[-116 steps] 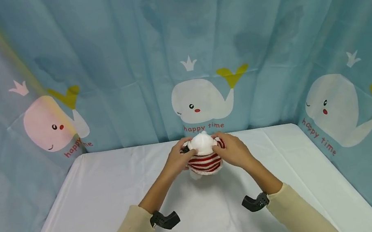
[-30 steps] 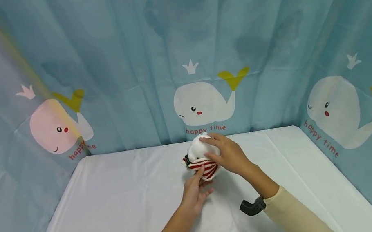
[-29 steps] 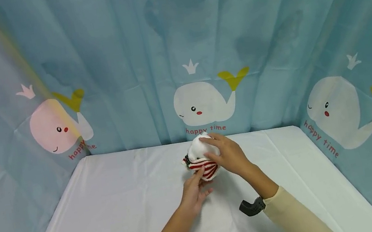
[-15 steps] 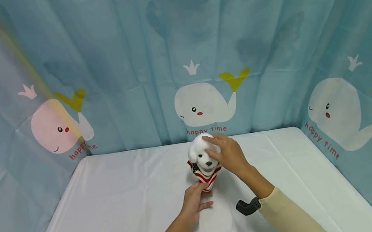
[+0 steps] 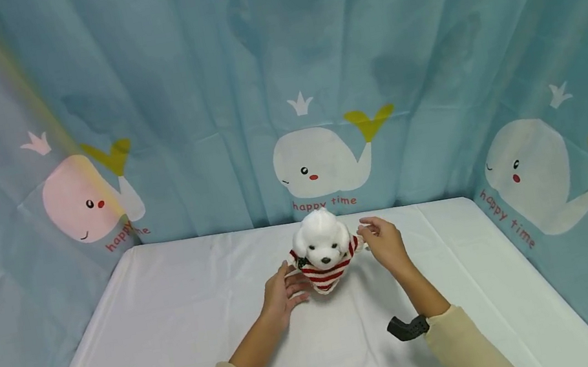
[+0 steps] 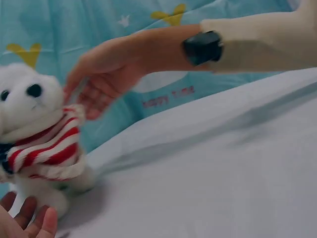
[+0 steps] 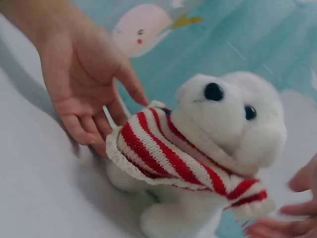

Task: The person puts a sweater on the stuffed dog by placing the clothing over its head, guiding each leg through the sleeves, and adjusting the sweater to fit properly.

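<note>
Fingers (image 7: 81, 131) loosely parted, left hand (image 5: 276, 297), right hand (image 5: 388, 245), flanking plush dog (image 5: 320, 238)

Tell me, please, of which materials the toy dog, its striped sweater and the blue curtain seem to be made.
Toy dog: soft, matt white plush, probably synthetic, as its short fuzzy pile suggests. Striped sweater: matt knitted yarn, since rows of stitches show; cotton, wool or acrylic is unclear. Blue curtain: thin printed sheet with slight sheen and creases, perhaps polyester or plastic.
</note>
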`<state>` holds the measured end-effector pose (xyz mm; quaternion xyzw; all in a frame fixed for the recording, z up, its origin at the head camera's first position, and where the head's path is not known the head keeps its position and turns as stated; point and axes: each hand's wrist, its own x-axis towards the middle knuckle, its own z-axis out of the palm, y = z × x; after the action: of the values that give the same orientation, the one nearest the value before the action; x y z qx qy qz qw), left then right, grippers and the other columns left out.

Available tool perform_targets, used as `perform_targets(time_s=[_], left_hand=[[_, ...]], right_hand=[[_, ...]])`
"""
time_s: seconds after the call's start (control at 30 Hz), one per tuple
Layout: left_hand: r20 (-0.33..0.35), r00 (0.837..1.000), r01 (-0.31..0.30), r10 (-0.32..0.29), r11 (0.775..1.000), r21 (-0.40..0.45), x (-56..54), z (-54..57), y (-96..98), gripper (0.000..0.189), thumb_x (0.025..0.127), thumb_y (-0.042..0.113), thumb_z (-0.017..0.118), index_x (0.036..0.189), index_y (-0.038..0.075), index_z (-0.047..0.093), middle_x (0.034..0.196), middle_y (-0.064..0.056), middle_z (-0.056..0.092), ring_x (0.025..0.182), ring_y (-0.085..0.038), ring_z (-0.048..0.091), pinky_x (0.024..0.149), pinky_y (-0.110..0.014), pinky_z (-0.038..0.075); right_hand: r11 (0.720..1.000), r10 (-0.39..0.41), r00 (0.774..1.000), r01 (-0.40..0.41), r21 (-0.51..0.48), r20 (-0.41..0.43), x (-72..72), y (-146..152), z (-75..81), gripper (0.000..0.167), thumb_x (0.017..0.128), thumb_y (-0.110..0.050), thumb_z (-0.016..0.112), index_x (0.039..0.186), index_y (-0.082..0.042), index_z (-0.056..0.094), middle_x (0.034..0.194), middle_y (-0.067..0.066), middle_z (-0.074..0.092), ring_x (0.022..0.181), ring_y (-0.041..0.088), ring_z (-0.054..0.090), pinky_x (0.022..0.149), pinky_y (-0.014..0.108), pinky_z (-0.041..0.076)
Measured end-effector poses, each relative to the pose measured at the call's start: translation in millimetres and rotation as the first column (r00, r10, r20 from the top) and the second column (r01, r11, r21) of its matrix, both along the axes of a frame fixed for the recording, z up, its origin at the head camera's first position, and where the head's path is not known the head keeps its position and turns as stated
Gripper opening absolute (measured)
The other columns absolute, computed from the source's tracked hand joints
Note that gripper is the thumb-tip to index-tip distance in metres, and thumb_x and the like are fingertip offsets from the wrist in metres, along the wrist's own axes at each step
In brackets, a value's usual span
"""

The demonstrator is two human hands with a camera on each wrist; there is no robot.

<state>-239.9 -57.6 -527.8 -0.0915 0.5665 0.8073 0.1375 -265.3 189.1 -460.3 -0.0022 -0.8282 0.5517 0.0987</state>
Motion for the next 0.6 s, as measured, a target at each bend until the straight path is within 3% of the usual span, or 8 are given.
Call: perform_targets(time_s=[0.07,0.13,0.23,0.33,0.4,0.5,0.6], left_hand=[[-0.008,1.0,0.008,-0.008,1.0,-0.017,-9.6,2.5,-4.0,0.053,0.107,0.042,0.05,0.136,-0.003,0.055,0.103,-0.009,0.073,0.089,-0.021,0.071,0.074,-0.038,0.059],[-0.008,0.999,0.034,-0.034,0.999,-0.025,-17.2,4.2,-5.5,0.051,0.105,0.039,0.056,0.133,-0.003,0.058,0.099,-0.007,0.074,0.088,-0.02,0.071,0.076,-0.038,0.059],[0.01,0.998,0.059,-0.058,0.998,-0.028,-25.3,4.9,-5.1,0.044,0.103,0.035,0.061,0.127,-0.001,0.062,0.095,-0.004,0.073,0.086,-0.018,0.07,0.076,-0.036,0.057],[0.017,0.999,0.046,-0.045,0.998,-0.044,-30.2,5.6,-4.0,0.038,0.101,0.032,0.063,0.122,0.001,0.064,0.096,-0.003,0.071,0.083,-0.017,0.069,0.074,-0.034,0.057],[0.004,1.0,0.029,-0.028,0.996,-0.085,-33.4,5.3,-4.3,0.035,0.101,0.03,0.063,0.12,0.001,0.066,0.098,-0.004,0.07,0.083,-0.016,0.069,0.071,-0.033,0.057],[-0.041,0.999,-0.011,0.004,0.986,-0.166,-39.1,3.6,-7.1,0.031,0.103,0.026,0.06,0.118,0.0,0.068,0.098,-0.007,0.071,0.081,-0.019,0.07,0.067,-0.033,0.058],[-0.11,0.992,-0.093,0.069,0.969,-0.23,-46.7,0.8,-10.9,0.027,0.104,0.019,0.057,0.114,-0.003,0.068,0.092,-0.01,0.071,0.076,-0.022,0.07,0.062,-0.033,0.058]], right_hand=[[0.991,0.082,0.983,-0.063,-0.12,0.164,-3.2,3.8,-8.1,0.041,0.105,-0.026,0.057,0.134,0.002,0.061,0.115,0.017,0.071,0.094,0.026,0.07,0.083,0.045,0.058],[0.955,0.197,0.941,-0.121,-0.271,0.275,-6.1,6.0,-16.1,0.043,0.105,-0.027,0.057,0.134,0.005,0.059,0.114,0.016,0.07,0.095,0.024,0.069,0.088,0.047,0.057],[0.877,0.335,0.886,-0.169,-0.45,0.32,-10.1,6.4,-25.7,0.038,0.105,-0.023,0.058,0.128,0.006,0.061,0.109,0.011,0.07,0.098,0.022,0.068,0.097,0.051,0.052],[0.838,0.367,0.883,-0.178,-0.515,0.292,-11.7,5.0,-30.6,0.03,0.103,-0.016,0.061,0.121,0.007,0.063,0.102,0.007,0.072,0.095,0.019,0.068,0.099,0.052,0.05],[0.85,0.338,0.901,-0.168,-0.499,0.274,-12.4,3.7,-31.7,0.027,0.101,-0.013,0.062,0.118,0.009,0.064,0.098,0.007,0.072,0.092,0.017,0.068,0.096,0.05,0.053],[0.911,0.214,0.942,-0.097,-0.401,0.258,-14.3,1.8,-31.6,0.026,0.099,-0.011,0.064,0.114,0.009,0.067,0.094,0.008,0.072,0.086,0.016,0.069,0.087,0.045,0.057],[0.965,0.061,0.966,0.007,-0.262,0.25,-19.2,0.0,-33.0,0.02,0.094,-0.012,0.068,0.104,0.005,0.07,0.089,0.008,0.071,0.078,0.015,0.068,0.079,0.044,0.059]])
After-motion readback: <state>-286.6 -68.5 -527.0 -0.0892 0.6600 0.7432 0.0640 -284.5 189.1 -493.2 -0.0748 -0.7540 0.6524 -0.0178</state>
